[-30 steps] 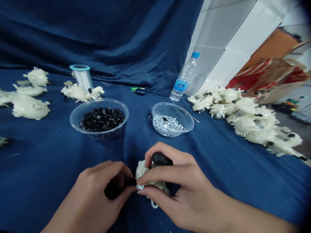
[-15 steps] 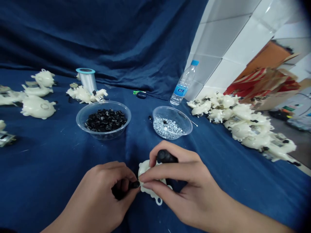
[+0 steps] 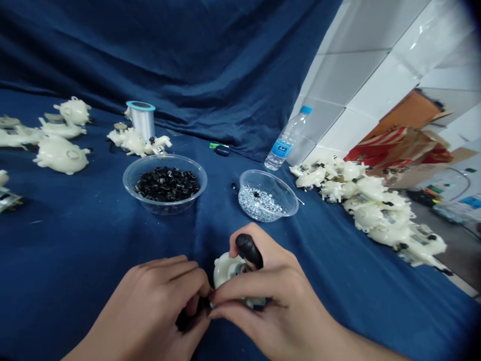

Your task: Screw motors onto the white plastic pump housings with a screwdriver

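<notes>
My left hand (image 3: pixel 161 296) is closed, thumb and fingers pinching a small black plastic part (image 3: pixel 183 321) that is mostly covered by them. My right hand (image 3: pixel 274 296) grips a black tool handle (image 3: pixel 250 250), shaped like a screwdriver's, slanting between thumb side and palm; its tip is hidden. The right thumb and index finger also pinch a tiny silvery piece (image 3: pixel 212 304), touching the left fingertips. Behind the right fingers is a cream plastic animal-shaped body (image 3: pixel 222 271), with a grey part showing near the handle. Much of it is covered by the hand.
Ahead stand a clear bowl (image 3: pixel 128 181) of black plastic parts and a clear bowl (image 3: pixel 291 200) of small silvery screw-like pieces. A water bottle (image 3: pixel 283 145) and a thread spool (image 3: pixel 143 120) stand behind. Cream bodies lie at left (image 3: pixel 62 155) and are heaped at right (image 3: pixel 372 205).
The cream body has turned, so a grey part now shows and its ring tab is out of sight. The tool handle stands more upright. The fingertips of both hands have met.
</notes>
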A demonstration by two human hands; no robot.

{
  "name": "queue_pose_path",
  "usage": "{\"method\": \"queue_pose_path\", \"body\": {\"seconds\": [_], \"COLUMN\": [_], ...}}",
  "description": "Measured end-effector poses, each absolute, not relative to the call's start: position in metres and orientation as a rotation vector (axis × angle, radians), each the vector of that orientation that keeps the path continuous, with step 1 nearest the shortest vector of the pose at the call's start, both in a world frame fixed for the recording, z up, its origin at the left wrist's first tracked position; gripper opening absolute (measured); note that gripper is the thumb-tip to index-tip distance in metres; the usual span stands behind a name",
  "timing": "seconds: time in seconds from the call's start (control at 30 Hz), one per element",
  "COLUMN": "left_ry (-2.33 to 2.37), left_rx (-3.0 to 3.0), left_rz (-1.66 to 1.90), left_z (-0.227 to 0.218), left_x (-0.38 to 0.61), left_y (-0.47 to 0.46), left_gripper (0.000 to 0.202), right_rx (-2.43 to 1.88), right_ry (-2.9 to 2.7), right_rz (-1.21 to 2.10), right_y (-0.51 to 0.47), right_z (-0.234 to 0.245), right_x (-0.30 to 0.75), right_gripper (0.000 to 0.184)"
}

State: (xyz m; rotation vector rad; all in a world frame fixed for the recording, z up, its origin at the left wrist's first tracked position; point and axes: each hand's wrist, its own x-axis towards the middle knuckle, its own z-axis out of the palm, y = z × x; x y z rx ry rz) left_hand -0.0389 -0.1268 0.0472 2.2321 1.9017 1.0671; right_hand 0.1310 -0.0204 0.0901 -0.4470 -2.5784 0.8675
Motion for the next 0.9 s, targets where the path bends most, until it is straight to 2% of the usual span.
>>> {"method": "queue_pose_path", "body": {"seconds": [0.27, 0.57, 0.9], "left_ry": [1.924, 1.913, 1.933], "left_rx": [2.166, 2.111, 2.133], "left_rz": [1.061, 1.074, 1.095], "left_z": [0.044, 0.045, 0.045], "left_x": [-0.037, -0.038, -0.035], "left_y": [-0.127, -0.126, -0.128], "left_gripper": [0.022, 0.023, 0.02], "right_rx": [-0.524, -0.457, -0.537], "right_ry": [-2.513, -2.363, -2.409], "right_rz": [0.904, 1.041, 1.011], "right_y": [-0.02, -0.017, -0.018], "right_z": [0.084, 0.079, 0.082], "right_x": [0.128, 0.126, 0.127], "right_gripper": [0.016, 0.006, 0.014]}}
